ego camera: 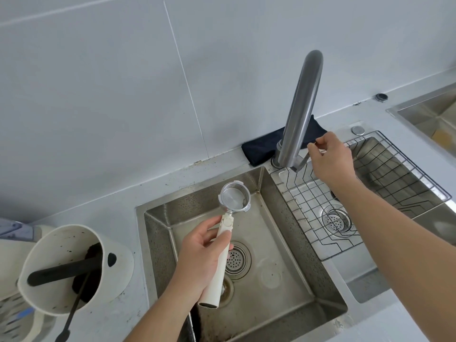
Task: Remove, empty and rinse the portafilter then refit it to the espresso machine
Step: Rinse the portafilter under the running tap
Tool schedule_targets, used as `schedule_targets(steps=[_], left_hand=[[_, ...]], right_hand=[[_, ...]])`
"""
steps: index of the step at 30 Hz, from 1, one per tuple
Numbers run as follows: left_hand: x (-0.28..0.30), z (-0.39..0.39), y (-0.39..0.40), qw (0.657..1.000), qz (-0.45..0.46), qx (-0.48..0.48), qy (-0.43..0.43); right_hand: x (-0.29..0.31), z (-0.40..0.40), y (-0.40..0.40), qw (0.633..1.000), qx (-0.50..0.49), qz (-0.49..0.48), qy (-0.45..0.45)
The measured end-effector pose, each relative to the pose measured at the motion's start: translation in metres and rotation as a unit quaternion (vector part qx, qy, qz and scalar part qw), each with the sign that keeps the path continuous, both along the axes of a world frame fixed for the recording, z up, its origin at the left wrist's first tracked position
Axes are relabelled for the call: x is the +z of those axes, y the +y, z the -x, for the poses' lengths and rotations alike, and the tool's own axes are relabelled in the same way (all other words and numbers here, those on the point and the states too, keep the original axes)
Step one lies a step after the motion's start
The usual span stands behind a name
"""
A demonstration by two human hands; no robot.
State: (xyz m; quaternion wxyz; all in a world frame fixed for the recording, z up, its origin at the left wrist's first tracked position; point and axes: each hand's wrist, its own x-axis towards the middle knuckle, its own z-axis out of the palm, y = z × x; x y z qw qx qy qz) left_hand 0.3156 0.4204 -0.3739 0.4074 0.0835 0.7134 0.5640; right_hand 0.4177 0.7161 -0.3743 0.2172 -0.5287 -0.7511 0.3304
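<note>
My left hand [201,260] grips the white handle of the portafilter [234,199], holding it over the left sink basin [278,245]. Its metal basket faces up and looks clean and empty. My right hand [329,154] pinches the thin lever at the base of the tall grey faucet [299,112], whose spout arches toward the camera. No water is seen running. The espresso machine is out of view.
A white knock box [61,267] with a black bar, coffee grounds and a dark brush stands on the counter at left. A wire rack [370,193] covers the right basin. A dark folded cloth [264,146] lies behind the faucet. Another sink [431,114] is at far right.
</note>
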Motion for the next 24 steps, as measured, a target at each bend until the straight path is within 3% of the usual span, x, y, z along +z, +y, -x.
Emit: schedule_targets(steps=[8, 15, 21, 24], left_hand=[[0.015, -0.008, -0.009, 1.0, -0.018, 0.012, -0.006], [0.032, -0.019, -0.02, 0.999, -0.038, 0.014, 0.008], [0.045, -0.033, -0.025, 0.998, -0.051, 0.031, 0.01], [0.047, -0.039, -0.026, 0.998, -0.053, 0.033, 0.015]], right_hand=[[0.021, -0.027, -0.028, 0.994, 0.005, 0.102, 0.027], [0.01, -0.067, -0.127, 0.982, 0.015, 0.184, 0.037], [0.021, -0.079, -0.213, 0.903, 0.041, 0.39, 0.178], [0.032, -0.08, -0.243, 0.862, 0.07, 0.458, 0.205]])
